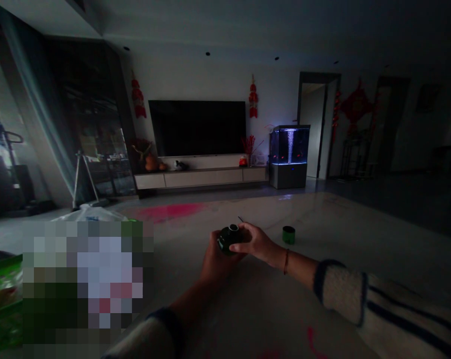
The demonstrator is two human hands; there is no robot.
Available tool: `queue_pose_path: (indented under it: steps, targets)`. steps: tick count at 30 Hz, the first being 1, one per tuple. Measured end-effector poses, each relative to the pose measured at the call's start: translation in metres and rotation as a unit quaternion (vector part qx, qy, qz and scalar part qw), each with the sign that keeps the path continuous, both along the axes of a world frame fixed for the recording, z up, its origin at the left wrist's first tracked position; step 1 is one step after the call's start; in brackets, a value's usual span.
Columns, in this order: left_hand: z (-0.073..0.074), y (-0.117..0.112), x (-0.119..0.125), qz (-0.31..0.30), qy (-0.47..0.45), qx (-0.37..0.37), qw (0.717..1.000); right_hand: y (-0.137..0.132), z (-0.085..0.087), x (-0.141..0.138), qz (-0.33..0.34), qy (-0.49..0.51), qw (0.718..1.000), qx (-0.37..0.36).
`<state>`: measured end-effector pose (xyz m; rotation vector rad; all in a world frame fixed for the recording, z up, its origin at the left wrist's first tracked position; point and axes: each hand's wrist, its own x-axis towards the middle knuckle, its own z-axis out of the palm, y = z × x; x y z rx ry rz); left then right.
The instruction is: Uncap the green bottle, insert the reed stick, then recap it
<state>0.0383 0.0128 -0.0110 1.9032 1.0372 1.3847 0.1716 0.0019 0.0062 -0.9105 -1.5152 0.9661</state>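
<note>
Above the pale surface (345,219) of a dim living room:
- left hand (218,262) and right hand (254,243) curled around a dark green round pot (227,239)
- green cup (289,235) standing nearby
- pink smear (169,212) farther off
- lit aquarium (289,152) and black television (197,128) along the far wall

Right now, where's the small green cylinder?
In the head view, the small green cylinder stands on the pale surface, right of and beyond the right hand holding a dark green pot.

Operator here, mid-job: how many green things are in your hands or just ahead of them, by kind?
Dark green round jar, held by left hand and right hand: 1
Short green cylinder: 1
Total: 2
</note>
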Motion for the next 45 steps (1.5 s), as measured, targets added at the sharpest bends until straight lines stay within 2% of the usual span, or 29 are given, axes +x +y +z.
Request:
queue_pose_path:
  steps: [4,9,11,13,14,19,22,25,30,35,40,45]
  targets:
    - [-0.002,0.003,-0.003,-0.02,0.053,-0.018,0.998,0.007,-0.005,0.004,-0.028,-0.005,1.0,0.003]
    - [0.0,0.013,-0.015,-0.007,0.138,0.009,0.99,0.014,-0.009,0.014,-0.047,-0.002,0.999,0.007]
    - [0.001,0.02,-0.021,-0.048,0.158,0.006,0.986,0.016,-0.011,0.017,-0.048,-0.006,0.999,0.007]
    - [0.0,0.026,-0.027,-0.126,0.158,-0.016,0.979,0.017,-0.013,0.018,-0.042,-0.004,0.999,-0.001]
    - [0.0,0.029,-0.029,-0.145,0.147,-0.041,0.978,0.017,-0.013,0.019,-0.038,-0.001,0.999,-0.007]
    - [-0.003,0.034,-0.035,-0.164,0.106,-0.131,0.972,0.012,-0.017,0.021,-0.008,0.002,1.0,-0.024]
    - [-0.001,0.031,-0.036,-0.176,0.098,-0.156,0.967,0.006,-0.027,0.023,-0.003,-0.061,0.998,0.002]
    - [-0.001,0.03,-0.036,-0.185,0.098,-0.158,0.965,0.001,-0.036,0.024,-0.043,-0.14,0.988,0.053]
    - [-0.001,0.031,-0.037,-0.17,0.151,-0.105,0.968,-0.004,-0.036,0.024,-0.076,-0.196,0.975,0.075]
    - [0.002,0.027,-0.037,-0.138,0.195,-0.031,0.971,-0.006,-0.033,0.02,-0.144,-0.284,0.941,0.114]
    - [-0.001,0.029,-0.035,-0.109,0.209,-0.037,0.971,0.001,-0.032,0.015,-0.201,-0.355,0.905,0.12]
    - [0.002,0.028,-0.031,-0.093,0.204,-0.052,0.973,0.01,-0.03,0.011,-0.207,-0.37,0.898,0.116]
